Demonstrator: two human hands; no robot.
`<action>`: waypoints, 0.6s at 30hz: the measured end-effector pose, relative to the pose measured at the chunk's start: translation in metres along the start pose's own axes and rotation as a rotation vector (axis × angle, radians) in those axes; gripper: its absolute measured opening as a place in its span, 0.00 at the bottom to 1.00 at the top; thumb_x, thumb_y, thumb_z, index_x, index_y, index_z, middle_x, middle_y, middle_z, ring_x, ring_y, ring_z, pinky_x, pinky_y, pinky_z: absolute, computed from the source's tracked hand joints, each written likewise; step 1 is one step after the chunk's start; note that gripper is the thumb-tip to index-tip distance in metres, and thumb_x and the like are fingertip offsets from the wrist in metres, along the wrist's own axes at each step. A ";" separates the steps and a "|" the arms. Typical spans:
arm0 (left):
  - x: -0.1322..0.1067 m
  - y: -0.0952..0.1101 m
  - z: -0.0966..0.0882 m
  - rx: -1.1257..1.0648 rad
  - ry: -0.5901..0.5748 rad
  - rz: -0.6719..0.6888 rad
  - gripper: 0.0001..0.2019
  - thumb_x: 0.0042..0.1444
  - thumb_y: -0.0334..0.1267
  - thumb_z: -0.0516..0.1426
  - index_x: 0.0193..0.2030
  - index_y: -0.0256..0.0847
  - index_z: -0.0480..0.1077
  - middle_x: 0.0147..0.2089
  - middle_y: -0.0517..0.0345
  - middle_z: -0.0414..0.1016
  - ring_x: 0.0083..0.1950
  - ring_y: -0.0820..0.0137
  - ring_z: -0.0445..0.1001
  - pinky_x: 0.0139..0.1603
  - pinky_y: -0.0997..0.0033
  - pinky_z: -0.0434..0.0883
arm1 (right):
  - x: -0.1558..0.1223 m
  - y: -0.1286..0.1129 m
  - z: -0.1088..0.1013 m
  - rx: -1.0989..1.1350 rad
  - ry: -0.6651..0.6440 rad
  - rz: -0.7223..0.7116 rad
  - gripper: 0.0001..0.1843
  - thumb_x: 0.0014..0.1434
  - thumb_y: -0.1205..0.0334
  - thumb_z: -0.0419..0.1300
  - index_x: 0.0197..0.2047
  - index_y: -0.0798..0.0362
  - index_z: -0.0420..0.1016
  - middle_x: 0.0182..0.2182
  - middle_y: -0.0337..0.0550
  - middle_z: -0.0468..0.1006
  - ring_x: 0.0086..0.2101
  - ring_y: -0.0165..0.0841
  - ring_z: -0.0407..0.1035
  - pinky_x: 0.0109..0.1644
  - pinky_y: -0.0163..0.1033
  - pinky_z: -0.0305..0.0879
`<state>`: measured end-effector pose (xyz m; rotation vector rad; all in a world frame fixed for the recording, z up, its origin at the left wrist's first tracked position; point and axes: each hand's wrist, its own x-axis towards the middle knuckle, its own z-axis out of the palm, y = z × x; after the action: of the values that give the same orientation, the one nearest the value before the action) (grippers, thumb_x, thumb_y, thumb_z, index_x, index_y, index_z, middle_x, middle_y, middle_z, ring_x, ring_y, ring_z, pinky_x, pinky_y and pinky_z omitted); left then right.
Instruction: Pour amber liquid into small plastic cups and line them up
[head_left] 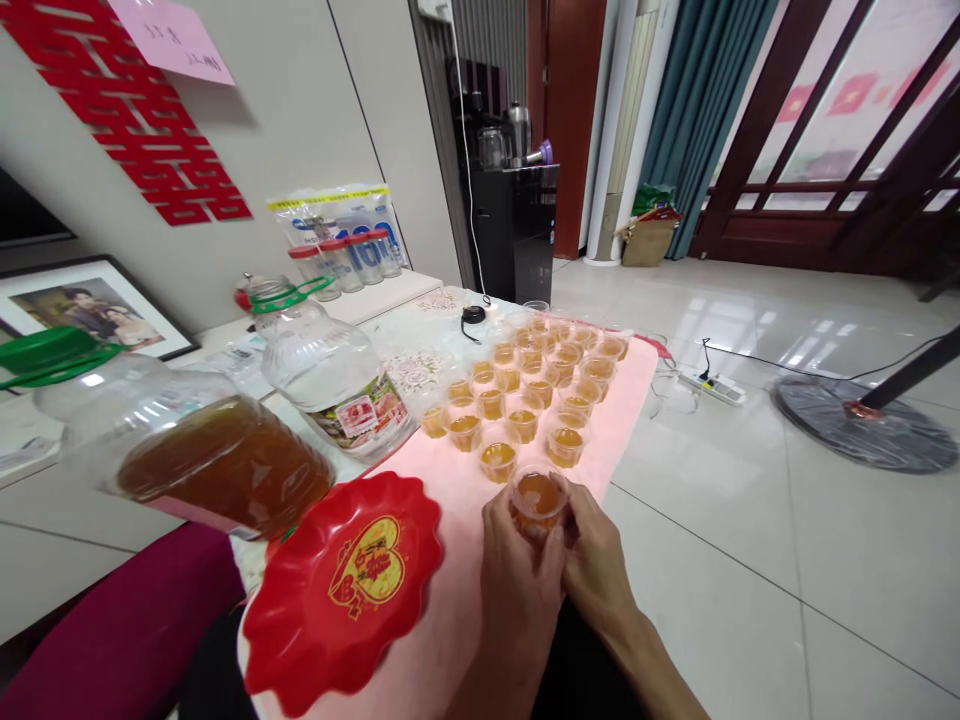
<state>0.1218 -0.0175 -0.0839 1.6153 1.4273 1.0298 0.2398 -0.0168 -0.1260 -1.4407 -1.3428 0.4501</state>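
Note:
Between my two hands is a small clear plastic cup [540, 492] with amber liquid in it, near the front of the pink tablecloth. My left hand [517, 560] wraps its left side, and my right hand [592, 540] closes round its right side. Just beyond the held cup stand several more plastic cups [499, 458] of the same liquid, in rows that run to the far end of the cloth. To the left of my hands lies a red scalloped plate [416, 520] with a gold heart print.
A large bottle of brown liquid [217, 465] and a clear bottle with a green handle [322, 360] stand left. Behind them are red-lidded jars [349, 262] and a framed photo [97, 300]. Tiled floor [720, 520] and a power strip [712, 386] lie right.

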 end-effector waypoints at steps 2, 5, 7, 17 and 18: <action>0.000 -0.003 0.004 -0.039 -0.012 0.001 0.24 0.69 0.45 0.56 0.70 0.44 0.62 0.64 0.42 0.76 0.64 0.57 0.80 0.66 0.49 0.79 | 0.001 0.000 -0.001 -0.001 0.001 0.003 0.23 0.73 0.46 0.64 0.63 0.49 0.74 0.52 0.46 0.82 0.47 0.38 0.79 0.52 0.51 0.80; 0.005 -0.008 0.013 -0.033 0.015 0.029 0.26 0.69 0.44 0.55 0.71 0.44 0.62 0.66 0.40 0.75 0.67 0.56 0.79 0.69 0.48 0.77 | 0.004 0.002 -0.002 -0.006 0.003 0.011 0.24 0.73 0.46 0.64 0.65 0.48 0.74 0.52 0.46 0.82 0.47 0.38 0.79 0.52 0.52 0.80; 0.009 -0.011 0.018 -0.031 0.031 0.049 0.26 0.68 0.45 0.56 0.71 0.44 0.63 0.66 0.40 0.75 0.67 0.55 0.78 0.70 0.46 0.76 | 0.006 0.003 -0.003 -0.012 0.007 0.017 0.22 0.73 0.46 0.64 0.63 0.49 0.75 0.51 0.46 0.82 0.47 0.38 0.79 0.52 0.51 0.80; 0.004 -0.006 0.003 -0.049 -0.086 0.113 0.29 0.69 0.41 0.54 0.76 0.49 0.61 0.72 0.41 0.73 0.74 0.53 0.74 0.74 0.48 0.75 | 0.009 0.004 -0.006 -0.047 0.025 0.013 0.22 0.74 0.46 0.62 0.64 0.48 0.74 0.52 0.46 0.81 0.47 0.39 0.78 0.52 0.52 0.80; 0.004 -0.007 0.003 -0.044 -0.087 0.117 0.30 0.68 0.41 0.54 0.77 0.49 0.60 0.73 0.42 0.72 0.75 0.53 0.73 0.74 0.49 0.75 | 0.008 0.004 -0.006 -0.050 0.030 0.009 0.22 0.74 0.45 0.62 0.64 0.49 0.74 0.52 0.46 0.81 0.47 0.39 0.78 0.51 0.51 0.80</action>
<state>0.1220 -0.0130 -0.0909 1.7076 1.2570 1.0360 0.2491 -0.0110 -0.1243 -1.4896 -1.3319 0.4023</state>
